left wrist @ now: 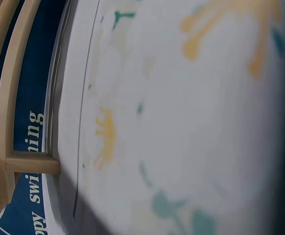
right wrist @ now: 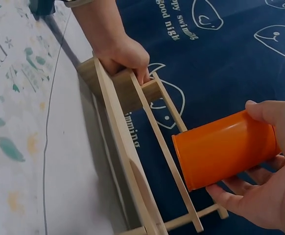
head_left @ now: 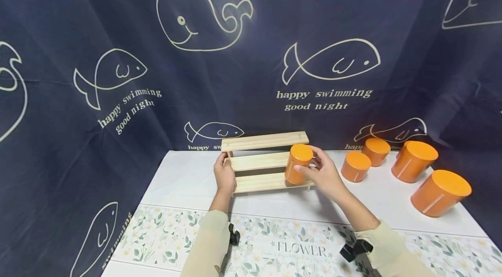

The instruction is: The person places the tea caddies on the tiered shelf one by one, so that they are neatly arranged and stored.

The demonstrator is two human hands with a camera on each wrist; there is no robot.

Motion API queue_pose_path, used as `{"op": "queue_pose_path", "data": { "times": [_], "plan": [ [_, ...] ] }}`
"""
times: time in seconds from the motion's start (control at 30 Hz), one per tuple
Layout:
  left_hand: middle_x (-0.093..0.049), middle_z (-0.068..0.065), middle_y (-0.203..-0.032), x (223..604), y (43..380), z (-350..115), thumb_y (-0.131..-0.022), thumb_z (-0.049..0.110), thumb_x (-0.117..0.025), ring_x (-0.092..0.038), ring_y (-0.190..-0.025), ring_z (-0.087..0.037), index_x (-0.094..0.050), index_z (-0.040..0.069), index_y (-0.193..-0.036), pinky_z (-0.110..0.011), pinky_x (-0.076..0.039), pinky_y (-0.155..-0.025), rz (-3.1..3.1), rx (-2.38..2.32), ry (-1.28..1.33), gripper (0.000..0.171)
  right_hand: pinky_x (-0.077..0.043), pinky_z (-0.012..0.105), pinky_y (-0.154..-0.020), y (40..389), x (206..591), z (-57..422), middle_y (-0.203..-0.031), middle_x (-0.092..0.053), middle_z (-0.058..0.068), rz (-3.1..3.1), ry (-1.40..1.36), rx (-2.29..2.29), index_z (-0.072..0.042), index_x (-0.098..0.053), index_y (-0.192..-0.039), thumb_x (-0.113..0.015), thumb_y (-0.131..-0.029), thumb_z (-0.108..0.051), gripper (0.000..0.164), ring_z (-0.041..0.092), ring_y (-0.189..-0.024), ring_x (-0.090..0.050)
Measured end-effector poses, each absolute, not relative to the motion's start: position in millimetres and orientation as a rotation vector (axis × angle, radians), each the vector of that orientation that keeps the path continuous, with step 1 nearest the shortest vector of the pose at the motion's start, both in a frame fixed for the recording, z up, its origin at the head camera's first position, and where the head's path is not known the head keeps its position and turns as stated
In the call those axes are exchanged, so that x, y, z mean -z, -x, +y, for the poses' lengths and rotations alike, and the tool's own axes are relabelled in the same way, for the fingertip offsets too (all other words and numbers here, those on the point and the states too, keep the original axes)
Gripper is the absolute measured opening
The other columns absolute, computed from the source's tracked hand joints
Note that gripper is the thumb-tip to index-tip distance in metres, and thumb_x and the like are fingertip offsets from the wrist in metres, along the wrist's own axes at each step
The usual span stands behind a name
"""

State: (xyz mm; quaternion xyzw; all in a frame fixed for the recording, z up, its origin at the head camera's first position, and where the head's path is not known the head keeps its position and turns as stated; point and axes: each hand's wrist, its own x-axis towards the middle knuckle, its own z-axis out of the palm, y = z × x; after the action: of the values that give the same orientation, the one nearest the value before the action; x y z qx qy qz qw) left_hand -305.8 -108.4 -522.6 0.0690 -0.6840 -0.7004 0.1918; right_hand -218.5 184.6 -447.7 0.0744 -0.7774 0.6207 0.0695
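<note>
A small three-tier wooden rack (head_left: 259,181) stands on the table near the back cloth. My left hand (head_left: 225,177) grips its left end, with the fingers curled around the side in the right wrist view. At the rack's right end, my right hand (head_left: 327,177) holds an orange lidded canister (head_left: 295,167) between thumb and fingers. The canister (right wrist: 223,149) is tilted, its base close to the slats; whether it touches them I cannot tell. In the left wrist view, only an edge of the left hand shows beside the rack's frame (left wrist: 5,98).
To the right are two smaller orange canisters, one in front (head_left: 356,167) and one behind (head_left: 376,151). Beyond them stand two larger ones, a rear one (head_left: 414,161) and a front one (head_left: 441,193). A flowered cloth strip (head_left: 274,246) crosses the table front. Dark blue fabric (head_left: 259,85) hangs behind.
</note>
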Motion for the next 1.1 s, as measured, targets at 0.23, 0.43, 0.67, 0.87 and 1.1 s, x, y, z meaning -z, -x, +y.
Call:
{"op": "queue_pose_path", "data": {
  "times": [0.23,0.43,0.67,0.87,1.1],
  "plan": [
    [-0.059,-0.027,-0.149,524.0,305.5,-106.2,-0.106,0.0,-0.042,-0.051,-0.147,-0.039,-0.06,-0.007,-0.141,-0.049,-0.043,-0.123,-1.896,1.982,-0.181,0.04,-0.051,0.011,-0.094,223.6,445.3,171.4,-0.146,-0.058,0.024,-2.32,-0.244,-1.906,-0.001,-0.046,-0.152,-0.079,-0.091,-0.004,0.07,-0.013,-0.111,-0.061],
    [-0.06,-0.026,-0.148,523.6,306.4,-105.2,-0.107,0.001,-0.042,-0.052,-0.147,-0.038,-0.061,-0.007,-0.14,-0.046,-0.044,-0.122,-1.894,1.981,-0.191,0.04,-0.052,0.013,-0.093,228.4,442.9,162.6,-0.146,-0.059,0.022,-2.303,-0.252,-1.938,-0.003,-0.048,-0.151,-0.08,-0.09,-0.005,0.069,-0.01,-0.111,-0.062],
    [-0.064,-0.025,-0.144,526.9,307.1,-107.4,-0.105,-0.001,-0.043,-0.056,-0.143,-0.039,-0.067,-0.005,-0.135,-0.052,-0.045,-0.12,-1.868,1.972,-0.162,0.038,-0.054,0.015,-0.093,230.8,440.0,155.2,-0.147,-0.058,0.021,-2.283,-0.316,-1.971,-0.004,-0.046,-0.154,-0.079,-0.09,-0.005,0.071,-0.008,-0.112,-0.062],
    [-0.063,-0.024,-0.146,526.3,305.7,-109.0,-0.104,-0.001,-0.046,-0.052,-0.148,-0.036,-0.068,-0.005,-0.135,-0.047,-0.042,-0.123,-1.865,1.983,-0.191,0.038,-0.053,0.015,-0.095,231.8,438.6,149.9,-0.149,-0.058,0.02,-2.292,-0.324,-1.974,-0.005,-0.046,-0.154,-0.08,-0.091,-0.005,0.072,-0.008,-0.114,-0.062],
    [-0.063,-0.026,-0.145,525.6,305.8,-108.1,-0.103,-0.002,-0.048,-0.052,-0.147,-0.036,-0.067,-0.007,-0.133,-0.046,-0.043,-0.123,-1.846,1.994,-0.206,0.037,-0.057,0.018,-0.09,234.9,437.1,145.5,-0.149,-0.059,0.022,-2.278,-0.348,-2.011,-0.005,-0.044,-0.156,-0.079,-0.091,-0.005,0.074,-0.006,-0.115,-0.063]
  ]
}}
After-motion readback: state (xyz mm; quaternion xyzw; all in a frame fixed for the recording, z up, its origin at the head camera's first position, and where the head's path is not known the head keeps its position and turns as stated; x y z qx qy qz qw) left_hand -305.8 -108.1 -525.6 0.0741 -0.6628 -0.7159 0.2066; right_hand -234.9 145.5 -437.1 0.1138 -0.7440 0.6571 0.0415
